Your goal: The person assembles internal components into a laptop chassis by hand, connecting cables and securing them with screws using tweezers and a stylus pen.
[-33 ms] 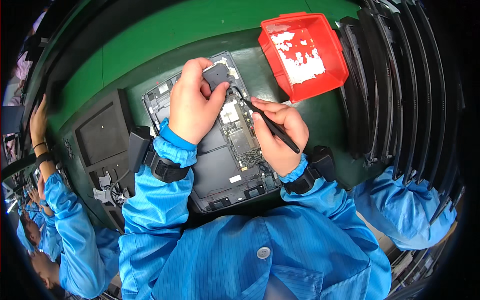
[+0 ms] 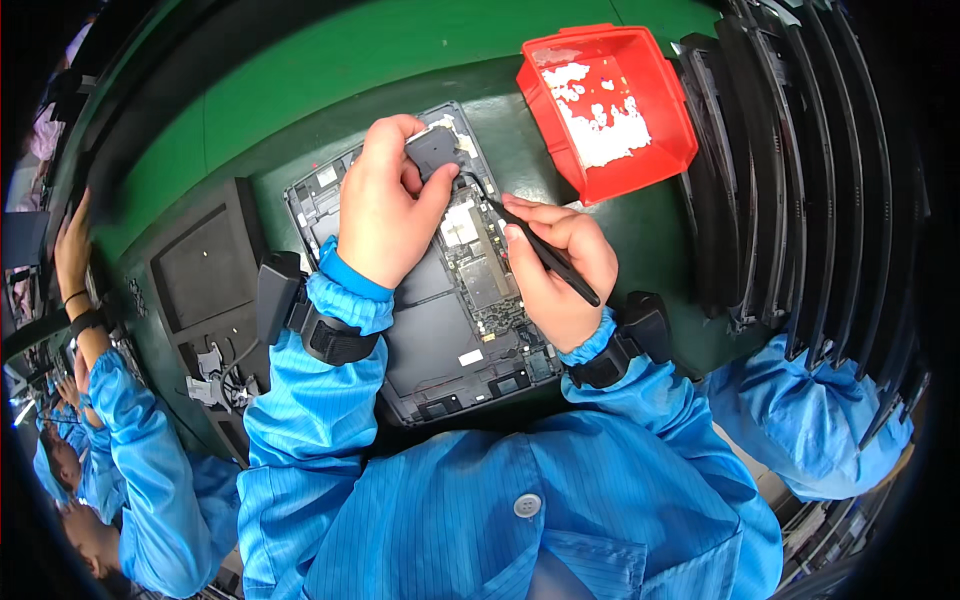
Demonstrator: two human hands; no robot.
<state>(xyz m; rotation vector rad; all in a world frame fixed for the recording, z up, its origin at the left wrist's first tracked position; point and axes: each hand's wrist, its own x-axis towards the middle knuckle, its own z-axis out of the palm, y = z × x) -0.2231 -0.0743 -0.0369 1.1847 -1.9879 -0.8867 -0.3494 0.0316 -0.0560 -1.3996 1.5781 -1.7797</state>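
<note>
From here, the open laptop base (image 2: pixel 425 355) lies on the surface (image 2: pixel 655 245), prob. light & stiff, but its bare circuit board (image 2: pixel 483 278) looks fragile, so best held by the edges. L hand (image 2: pixel 385 210) pinches a dark flat part (image 2: pixel 435 148) at the far end; R hand (image 2: pixel 565 275) grips black tweezers (image 2: pixel 548 256), tips close by.

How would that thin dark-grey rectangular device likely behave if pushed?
The thin dark-grey rectangular device would probably slide rather than tip, being broad and low. Straight edges suggest stiffness, but its exposed, component-covered circuit board looks fragile.
</note>
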